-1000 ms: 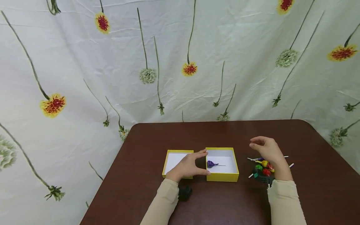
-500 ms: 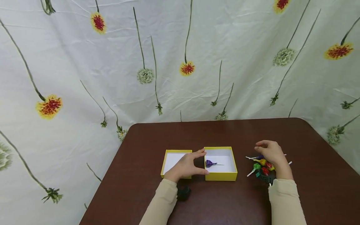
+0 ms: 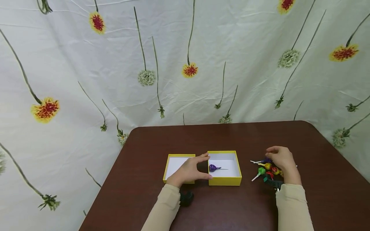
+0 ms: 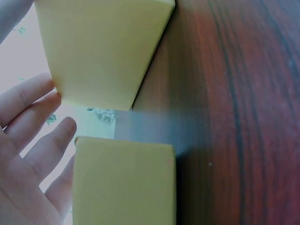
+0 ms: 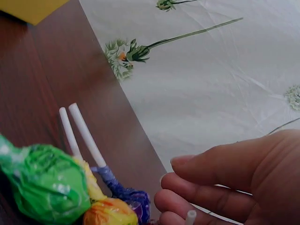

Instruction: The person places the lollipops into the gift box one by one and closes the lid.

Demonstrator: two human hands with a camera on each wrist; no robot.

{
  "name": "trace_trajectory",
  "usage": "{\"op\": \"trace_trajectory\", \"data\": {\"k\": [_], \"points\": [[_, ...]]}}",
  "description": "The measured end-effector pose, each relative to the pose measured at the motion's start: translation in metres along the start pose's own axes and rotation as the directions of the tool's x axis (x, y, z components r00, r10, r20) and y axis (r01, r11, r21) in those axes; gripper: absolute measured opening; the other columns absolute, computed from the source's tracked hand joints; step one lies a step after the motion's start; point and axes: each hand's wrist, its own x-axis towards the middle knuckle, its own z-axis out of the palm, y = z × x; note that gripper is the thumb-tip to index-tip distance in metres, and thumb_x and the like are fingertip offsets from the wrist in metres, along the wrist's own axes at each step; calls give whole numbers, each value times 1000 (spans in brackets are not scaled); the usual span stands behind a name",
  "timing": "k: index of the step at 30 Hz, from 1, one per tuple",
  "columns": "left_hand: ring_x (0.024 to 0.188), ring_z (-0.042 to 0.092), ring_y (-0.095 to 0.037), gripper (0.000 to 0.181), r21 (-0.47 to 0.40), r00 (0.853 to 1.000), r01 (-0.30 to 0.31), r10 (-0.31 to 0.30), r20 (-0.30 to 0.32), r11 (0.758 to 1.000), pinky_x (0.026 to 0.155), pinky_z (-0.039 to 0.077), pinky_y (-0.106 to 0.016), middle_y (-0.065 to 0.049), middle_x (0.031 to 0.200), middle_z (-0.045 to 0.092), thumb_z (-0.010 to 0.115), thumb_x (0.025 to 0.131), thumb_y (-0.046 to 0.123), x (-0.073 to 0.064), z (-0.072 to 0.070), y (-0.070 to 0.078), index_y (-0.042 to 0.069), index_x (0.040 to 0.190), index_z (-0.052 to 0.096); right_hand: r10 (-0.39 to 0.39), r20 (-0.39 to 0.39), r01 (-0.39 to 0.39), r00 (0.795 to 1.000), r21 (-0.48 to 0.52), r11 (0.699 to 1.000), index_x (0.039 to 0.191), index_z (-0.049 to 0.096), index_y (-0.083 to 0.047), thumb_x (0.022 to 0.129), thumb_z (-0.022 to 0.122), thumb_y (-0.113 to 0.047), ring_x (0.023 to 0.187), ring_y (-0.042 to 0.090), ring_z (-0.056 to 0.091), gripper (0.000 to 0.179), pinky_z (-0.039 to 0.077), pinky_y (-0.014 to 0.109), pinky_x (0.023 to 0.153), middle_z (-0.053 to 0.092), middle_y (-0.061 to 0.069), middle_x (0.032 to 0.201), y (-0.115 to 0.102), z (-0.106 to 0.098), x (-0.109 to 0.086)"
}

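My left hand point(image 3: 188, 170) rests with spread fingers and thumb against the left side of a yellow box point(image 3: 224, 182). In the left wrist view, its fingertips touch the edge of the box's wall point(image 4: 108, 51). Inside the white box lies a purple-wrapped lollipop point(image 3: 213, 168). My right hand point(image 3: 283, 160) is low over a pile of lollipops, fingers loosely bent, nothing visibly held. Beside it are a green lollipop point(image 5: 49, 187), an orange-yellow one point(image 5: 110, 214) and a dark purple-blue one point(image 5: 138, 201). A white stick point(image 5: 191, 217) shows in front of the fingers.
A shallow yellow lid point(image 3: 176, 162), white inside, lies left of the box, partly behind my left hand. The dark wooden table point(image 3: 225, 138) ends at a flowered cloth point(image 3: 185, 96). Black wrist gear point(image 3: 187, 199) hangs by my left sleeve.
My right hand has come down toward the lollipops, its fingers nearing the dark purple-blue one. The left hand keeps its place at the box. The head view has shifted slightly.
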Motion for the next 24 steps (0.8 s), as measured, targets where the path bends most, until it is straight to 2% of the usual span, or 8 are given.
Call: {"op": "trace_trajectory", "data": {"k": [5, 8, 13, 19, 24], "points": [[152, 30, -24, 83, -8, 1000, 0, 1, 3, 1000, 119, 34, -51, 8, 163, 34, 83, 81, 43, 0, 0, 1, 19, 152, 47, 17, 14, -16, 1000, -12, 1000, 128, 58, 13, 99, 57, -10, 99, 41, 61, 37, 55, 41, 74, 58, 36, 125, 5, 2, 1], [152, 30, -25, 84, -8, 1000, -11, 11, 4, 1000, 119, 34, -53, 5, 163, 34, 83, 81, 42, 1, -1, 2, 17, 151, 47, 15, 5, -15, 1000, -29, 999, 128, 58, 13, 97, 58, -8, 104, 45, 60, 37, 55, 46, 79, 57, 37, 127, 7, 2, 2], [152, 29, -23, 84, -7, 1000, -2, 2, 1, 1000, 120, 34, -51, 10, 162, 33, 84, 80, 42, 1, -1, 3, 19, 151, 47, -10, 2, 10, 1000, -60, 998, 126, 58, 15, 94, 60, -3, 103, 47, 61, 37, 56, 50, 82, 60, 38, 123, 7, 3, 3], [152, 29, -21, 83, 1, 1000, 2, -2, 0, 1000, 120, 33, -49, 12, 162, 33, 84, 80, 42, 2, 0, 2, 21, 151, 47, -32, 69, 38, 997, -93, 995, 125, 59, 15, 94, 62, -4, 100, 44, 61, 37, 55, 49, 81, 61, 37, 121, 10, 2, 5], [152, 30, -22, 83, 3, 1000, 4, -4, 5, 1000, 120, 34, -50, 11, 162, 34, 84, 80, 43, 2, 0, 1, 22, 151, 48, -51, 115, 62, 992, -96, 993, 123, 60, 15, 91, 64, -5, 91, 37, 63, 38, 56, 45, 76, 63, 36, 114, 13, 5, 7]]}}
